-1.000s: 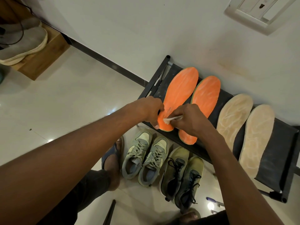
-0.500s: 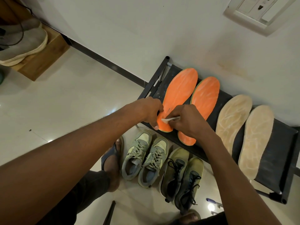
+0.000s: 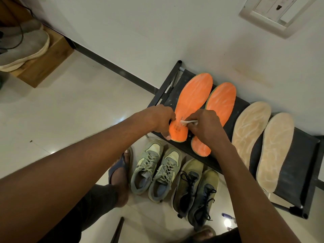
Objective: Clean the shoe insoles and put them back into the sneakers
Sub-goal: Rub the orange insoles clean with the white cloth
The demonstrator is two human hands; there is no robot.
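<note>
Two orange insoles lie side by side on a black shoe rack [image 3: 296, 155]: the left orange insole [image 3: 192, 100] and the right orange insole [image 3: 221, 100]. My left hand [image 3: 160, 119] grips the heel end of the left orange insole. My right hand [image 3: 204, 128] holds a small white brush [image 3: 241, 121] pressed on that heel. Two beige insoles [image 3: 250, 130] [image 3: 275, 151] rest further right on the rack. On the floor below stand a grey-green pair of sneakers [image 3: 156, 171] and an olive pair with black laces [image 3: 194, 192].
A white wall with a switch plate [image 3: 275, 13] rises behind the rack. A wooden box [image 3: 43, 65] with a grey shoe [image 3: 22, 48] on it sits at far left. My sandalled foot [image 3: 121, 172] is beside the sneakers. A small blue object [image 3: 227, 215] lies on the tiles.
The brush in my right hand has shifted slightly along the heel of the left orange insole. My left hand keeps its hold, and the view has drifted a little.
</note>
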